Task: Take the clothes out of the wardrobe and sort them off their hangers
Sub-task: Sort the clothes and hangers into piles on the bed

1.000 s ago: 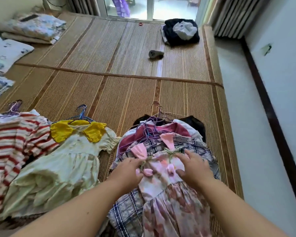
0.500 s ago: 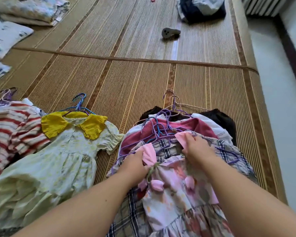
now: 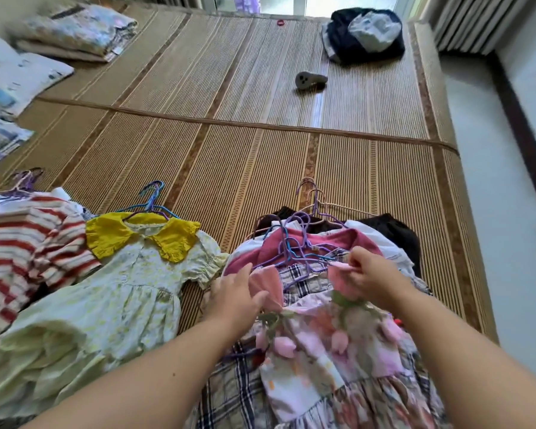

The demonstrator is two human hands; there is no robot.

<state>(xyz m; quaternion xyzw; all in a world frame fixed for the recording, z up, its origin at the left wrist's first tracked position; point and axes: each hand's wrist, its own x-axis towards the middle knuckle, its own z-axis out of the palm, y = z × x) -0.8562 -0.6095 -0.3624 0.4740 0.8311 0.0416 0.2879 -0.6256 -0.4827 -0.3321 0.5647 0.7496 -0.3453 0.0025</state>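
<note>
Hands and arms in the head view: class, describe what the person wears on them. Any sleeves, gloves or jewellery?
Both forearms are bare as far as the frame shows, with no sleeve in view. The left hand and the right hand wear no gloves, and no watch, bracelet or ring can be seen.

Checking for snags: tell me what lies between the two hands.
Head view: between left hand and right hand, purple hangers lie on a plaid garment, beyond the floral dress neckline.
</note>
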